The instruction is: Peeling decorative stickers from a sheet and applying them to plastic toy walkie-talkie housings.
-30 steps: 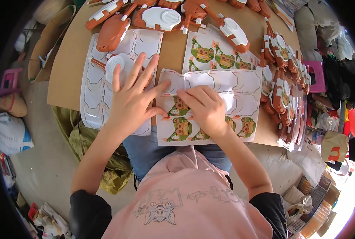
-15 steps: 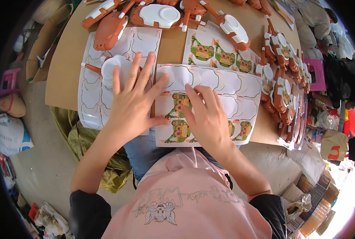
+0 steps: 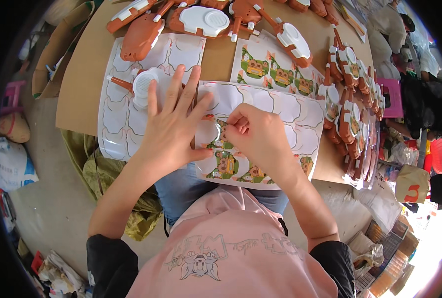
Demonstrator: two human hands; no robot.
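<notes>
Sticker sheet (image 3: 260, 134) lies across the near edge of the cardboard tabletop (image 3: 82, 84), partly hanging over the person's lap; most shapes on it are already peeled off, a few green-and-brown stickers remain along its near side.

Left hand (image 3: 169, 126): flat, fingers spread apart, palm pressing the sheet's left end down.

Right hand (image 3: 258, 139): curled, fingertips (image 3: 233, 126) pinched together on a sticker (image 3: 221, 136) at the sheet's middle-left, just beside the left hand's thumb.

Left of the sheet: an empty white backing sheet (image 3: 116, 114), a small brown-and-white toy part (image 3: 141, 85) on it.

Beyond the sheet: a second sticker sheet (image 3: 275, 72) and brown toy pieces (image 3: 191, 20).

Right of the sheet: a stacked row of the same toys (image 3: 350, 114).
</notes>
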